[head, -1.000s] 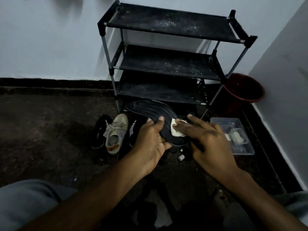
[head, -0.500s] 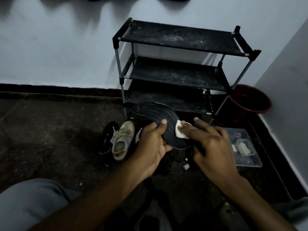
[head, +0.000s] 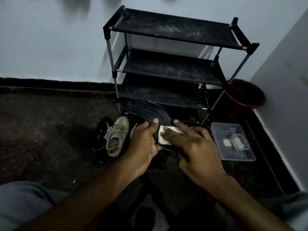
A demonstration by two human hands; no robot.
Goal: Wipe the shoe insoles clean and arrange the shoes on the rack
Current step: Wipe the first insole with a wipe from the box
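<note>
My left hand [head: 143, 142] grips the near end of a black ribbed insole [head: 150, 112], thumb on top, and the insole curves away toward the rack. With flat fingers my right hand [head: 191, 147] presses a white wipe [head: 164, 138] onto the insole's near end. The black three-shelf shoe rack [head: 173, 67] stands against the wall, its shelves dusty and bare. On the floor left of my hands lie a beige sneaker [head: 117, 136] and a black striped shoe [head: 101, 135]; another striped shoe [head: 133, 130] is partly hidden behind my left hand.
A clear plastic box [head: 233, 141] with small pads inside sits on the floor at the right. A red bucket [head: 245, 95] stands in the corner beside the rack. The right wall runs close along the box. My knees fill both lower corners.
The wipe under my right hand has slid toward the near end of the insole, closer to my left thumb. The view has shifted slightly; the left hand keeps its grip.
</note>
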